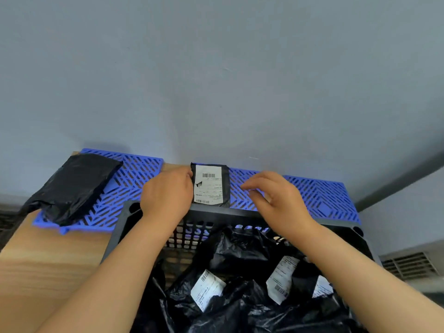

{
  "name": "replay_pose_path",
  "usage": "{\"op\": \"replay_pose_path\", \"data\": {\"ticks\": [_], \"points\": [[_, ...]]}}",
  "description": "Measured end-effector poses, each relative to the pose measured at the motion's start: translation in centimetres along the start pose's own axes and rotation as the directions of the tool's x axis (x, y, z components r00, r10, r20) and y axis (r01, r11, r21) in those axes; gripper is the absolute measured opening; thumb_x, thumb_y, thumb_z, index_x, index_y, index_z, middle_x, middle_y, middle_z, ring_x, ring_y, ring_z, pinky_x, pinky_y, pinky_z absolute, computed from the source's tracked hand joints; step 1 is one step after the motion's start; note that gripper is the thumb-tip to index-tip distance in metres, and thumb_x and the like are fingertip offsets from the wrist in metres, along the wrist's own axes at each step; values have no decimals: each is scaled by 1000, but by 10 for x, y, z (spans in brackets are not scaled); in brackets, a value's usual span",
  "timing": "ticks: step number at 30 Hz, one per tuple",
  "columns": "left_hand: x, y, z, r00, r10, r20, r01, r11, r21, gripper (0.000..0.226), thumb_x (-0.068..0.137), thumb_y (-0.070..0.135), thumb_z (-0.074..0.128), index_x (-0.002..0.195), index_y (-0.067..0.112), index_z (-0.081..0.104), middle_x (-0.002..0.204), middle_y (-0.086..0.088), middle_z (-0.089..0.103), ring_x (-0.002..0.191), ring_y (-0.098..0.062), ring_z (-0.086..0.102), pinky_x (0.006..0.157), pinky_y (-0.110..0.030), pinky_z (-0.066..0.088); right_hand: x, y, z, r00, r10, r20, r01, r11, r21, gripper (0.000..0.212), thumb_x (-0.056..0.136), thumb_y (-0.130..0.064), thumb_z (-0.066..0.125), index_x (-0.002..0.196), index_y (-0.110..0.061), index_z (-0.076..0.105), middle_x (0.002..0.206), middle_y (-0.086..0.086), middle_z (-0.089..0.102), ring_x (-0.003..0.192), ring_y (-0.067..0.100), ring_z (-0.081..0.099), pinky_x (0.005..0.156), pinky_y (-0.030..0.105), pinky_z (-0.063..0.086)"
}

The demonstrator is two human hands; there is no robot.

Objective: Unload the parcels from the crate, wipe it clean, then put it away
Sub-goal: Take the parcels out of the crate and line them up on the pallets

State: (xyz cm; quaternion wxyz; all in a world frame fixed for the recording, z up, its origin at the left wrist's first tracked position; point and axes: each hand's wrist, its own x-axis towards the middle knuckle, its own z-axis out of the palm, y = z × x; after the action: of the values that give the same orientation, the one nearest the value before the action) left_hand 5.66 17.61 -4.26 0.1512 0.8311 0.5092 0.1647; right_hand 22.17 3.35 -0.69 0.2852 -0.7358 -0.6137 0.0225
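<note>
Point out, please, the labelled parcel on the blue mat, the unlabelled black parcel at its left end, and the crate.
labelled parcel (pixel 208 186), head view, on its white label.
unlabelled black parcel (pixel 77 186), head view, mid wrap.
crate (pixel 221 212), head view, on its far rim.

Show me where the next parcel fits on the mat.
Bare mat lies right of the right hand; a narrower strip between the large black parcel and the left hand, which holds the labelled parcel. The crate is crowded.
</note>
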Motion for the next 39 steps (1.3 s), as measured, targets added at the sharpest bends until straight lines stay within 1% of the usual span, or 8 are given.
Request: {"op": "replay_pose_path", "data": {"ticks": [2,7,14,18,24,31,36,39], "points": [[-2,1,-2,1000,10,-6,-10,1000,-10,30,99,21,34,111,22,62,74,4,54,59,-14,43,46,-27,21,-27,-5,-2,994,-77,-78,72,995,-67,22,87,-12,51,92,-13,72,88,-3,65,85,14,60,71,25,48],[-5,-3,-2,997,74,-28,-74,997,2,30,99,24,32,99,19,61,74,0,57,60,-17,49,45,-28,27,-77,-8,12,998,-60,11,61,982,-176,24,83,-16,48,95,-17,70,88,-5,64,82,15,59,67,28,50],[-16,-2,-8,975,213,62,-218,973,76,39,99,37,28,93,16,61,79,-1,62,64,-17,52,48,-29,31,-110,-23,41,962,194,194,-124,938,-324,64,84,-30,62,142,-16,37,132,0,50,117,22,48,98,31,40],[-27,-6,-11,940,311,140,-319,947,43,36,97,39,33,105,18,61,97,-1,64,80,-16,58,66,-34,49,-117,-31,51,925,269,269,-129,887,-443,79,85,-43,60,148,-15,22,134,0,46,120,23,39,100,30,34],[-65,-6,-23,931,310,192,-254,929,-269,46,95,28,47,139,15,42,136,-1,49,125,-17,43,104,-33,37,-109,-31,53,919,282,276,-109,854,-509,49,77,-44,63,118,-18,55,109,-3,61,102,20,43,82,29,36],[-92,-14,-50,953,259,154,-174,890,-422,44,94,25,49,137,24,42,132,8,47,109,-18,54,97,-32,42,-84,-48,-3,933,346,102,-341,938,-69,29,66,-41,72,87,-24,62,76,-15,55,88,9,50,72,25,43],[-86,-17,-68,971,218,96,-142,853,-502,40,93,25,53,133,24,46,132,10,50,115,-4,45,96,-22,35,-64,-65,-39,869,474,143,-485,757,437,23,73,-17,77,90,-25,64,88,-10,71,81,2,67,72,24,54],[-82,-14,-82,984,179,-20,-164,846,-507,44,92,26,55,135,21,45,133,8,47,124,-7,40,100,-23,30,-58,-76,-55,863,505,26,-415,678,607,19,77,-12,75,90,-21,66,87,-6,73,81,7,69,69,23,55]]}}
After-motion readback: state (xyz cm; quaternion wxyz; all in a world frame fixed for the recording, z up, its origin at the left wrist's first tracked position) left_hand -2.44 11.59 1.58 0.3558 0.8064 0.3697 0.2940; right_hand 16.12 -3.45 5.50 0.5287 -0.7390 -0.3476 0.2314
